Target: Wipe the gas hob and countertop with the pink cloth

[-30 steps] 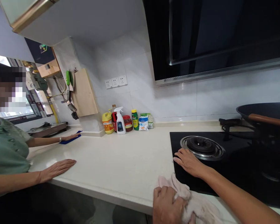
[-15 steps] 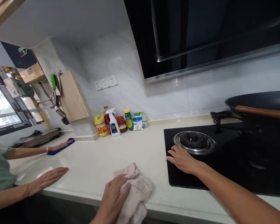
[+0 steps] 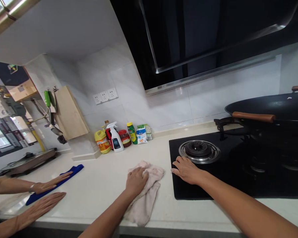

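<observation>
My left hand (image 3: 137, 181) is closed over a pale pink cloth (image 3: 145, 201), pressing it on the white countertop (image 3: 99, 185) left of the stove. The cloth lies crumpled, with one end trailing toward the counter's front edge. My right hand (image 3: 185, 169) rests on the left part of the black gas stove (image 3: 198, 186), just in front of the round burner (image 3: 200, 150). Its fingers are stretched out and hold nothing.
At left, another person's hand (image 3: 51, 185) lies on a blue cloth (image 3: 74, 170); their other hand (image 3: 43, 205) lies flat nearby. A white spray bottle (image 3: 116, 140), yellow jug (image 3: 102, 142) and red-lidded jar (image 3: 124, 138) stand by the wall. A wok (image 3: 270, 107) sits on the stove's right.
My left hand has pushed the pink cloth farther back on the counter. My right hand stays by the burner. The other person's blue cloth lies more spread out. The view has shifted slightly.
</observation>
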{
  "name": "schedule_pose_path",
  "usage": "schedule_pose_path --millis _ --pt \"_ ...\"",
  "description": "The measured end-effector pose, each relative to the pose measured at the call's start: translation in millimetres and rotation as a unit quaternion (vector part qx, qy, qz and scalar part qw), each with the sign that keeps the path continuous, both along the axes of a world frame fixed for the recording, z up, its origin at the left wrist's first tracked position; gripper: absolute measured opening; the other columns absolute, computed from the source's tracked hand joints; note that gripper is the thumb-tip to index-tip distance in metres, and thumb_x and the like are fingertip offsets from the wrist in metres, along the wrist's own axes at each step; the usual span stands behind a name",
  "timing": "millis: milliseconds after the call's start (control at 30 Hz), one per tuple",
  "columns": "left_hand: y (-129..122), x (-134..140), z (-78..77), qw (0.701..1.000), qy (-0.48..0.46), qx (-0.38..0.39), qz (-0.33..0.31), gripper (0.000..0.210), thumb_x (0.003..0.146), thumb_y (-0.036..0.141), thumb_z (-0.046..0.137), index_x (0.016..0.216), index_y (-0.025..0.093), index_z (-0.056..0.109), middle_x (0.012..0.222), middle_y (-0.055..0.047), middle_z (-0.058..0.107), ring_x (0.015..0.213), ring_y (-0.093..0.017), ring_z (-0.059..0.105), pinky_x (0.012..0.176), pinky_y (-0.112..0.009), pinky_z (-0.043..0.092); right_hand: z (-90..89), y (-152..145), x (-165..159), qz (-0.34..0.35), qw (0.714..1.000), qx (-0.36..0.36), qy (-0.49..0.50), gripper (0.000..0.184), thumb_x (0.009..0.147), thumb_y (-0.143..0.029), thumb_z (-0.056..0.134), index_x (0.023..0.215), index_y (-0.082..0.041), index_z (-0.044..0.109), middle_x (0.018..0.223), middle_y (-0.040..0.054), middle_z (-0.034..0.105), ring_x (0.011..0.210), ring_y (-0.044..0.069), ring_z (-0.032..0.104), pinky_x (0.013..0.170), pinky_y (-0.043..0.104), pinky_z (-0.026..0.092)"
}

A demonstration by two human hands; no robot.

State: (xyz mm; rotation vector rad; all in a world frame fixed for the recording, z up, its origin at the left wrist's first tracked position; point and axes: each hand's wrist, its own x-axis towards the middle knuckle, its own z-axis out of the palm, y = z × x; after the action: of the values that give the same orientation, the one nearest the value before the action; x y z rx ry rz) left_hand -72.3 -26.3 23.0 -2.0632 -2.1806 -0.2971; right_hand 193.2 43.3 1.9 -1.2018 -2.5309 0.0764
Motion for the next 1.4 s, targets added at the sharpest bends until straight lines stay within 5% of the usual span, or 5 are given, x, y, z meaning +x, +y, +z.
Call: schedule_pose_path --millis 300,500,700,1000,1400 --pt "-1 77 -18.5 0.989 -0.018 0.031 -0.141 0.037 0.097 0.029 0.042 0.126 0.021 0.063 0.129 -0.010 0.064 0.121 -0.025 0.056 0.106 -0.042 0.039 -4.3 9 7 0.016 1.000 0.020 0.002 0.047 0.104 -0.045 0.031 0.124 -0.018 0.065 0.119 0.0142 0.058 0.109 0.028 0.052 0.097 0.045 0.039" --pt "-35 37 -9.4 0.977 -0.020 -0.014 -0.213 0.039 0.099 0.031 0.040 0.133 0.025 0.059 0.140 -0.007 0.060 0.134 -0.024 0.047 0.112 -0.042 0.034 -3.6 9 8 0.024 0.999 0.020 0.013 0.047 0.104 -0.047 0.033 0.120 -0.019 0.067 0.115 0.0129 0.058 0.106 0.028 0.052 0.096 0.045 0.039" --pt "-41 -20 -6.8 0.989 -0.024 -0.048 -0.140 0.045 0.102 0.040 0.034 0.140 0.029 0.056 0.148 -0.005 0.055 0.140 -0.026 0.043 0.115 -0.047 0.032 0.0 6 8 0.017 1.000 0.001 0.018 0.045 0.104 -0.045 0.032 0.118 -0.021 0.067 0.115 0.0115 0.057 0.107 0.027 0.050 0.097 0.044 0.038" --pt "22 -57 -11.3 1.000 0.010 -0.023 0.015 0.046 0.100 0.039 0.034 0.136 0.026 0.058 0.147 -0.005 0.056 0.140 -0.024 0.044 0.114 -0.042 0.033 7.0 -3 4 0.005 1.000 -0.010 0.000 0.048 0.103 -0.049 0.032 0.119 -0.017 0.064 0.117 0.0139 0.056 0.109 0.028 0.049 0.098 0.044 0.037" --pt "119 -2 -8.1 1.000 0.006 -0.006 0.004 0.047 0.099 0.044 0.032 0.135 0.027 0.056 0.142 -0.009 0.058 0.134 -0.027 0.049 0.110 -0.048 0.033 9.0 11 3 -0.007 1.000 0.006 -0.010 0.047 0.102 -0.055 0.034 0.114 -0.021 0.064 0.118 0.0120 0.056 0.111 0.030 0.048 0.098 0.048 0.036"
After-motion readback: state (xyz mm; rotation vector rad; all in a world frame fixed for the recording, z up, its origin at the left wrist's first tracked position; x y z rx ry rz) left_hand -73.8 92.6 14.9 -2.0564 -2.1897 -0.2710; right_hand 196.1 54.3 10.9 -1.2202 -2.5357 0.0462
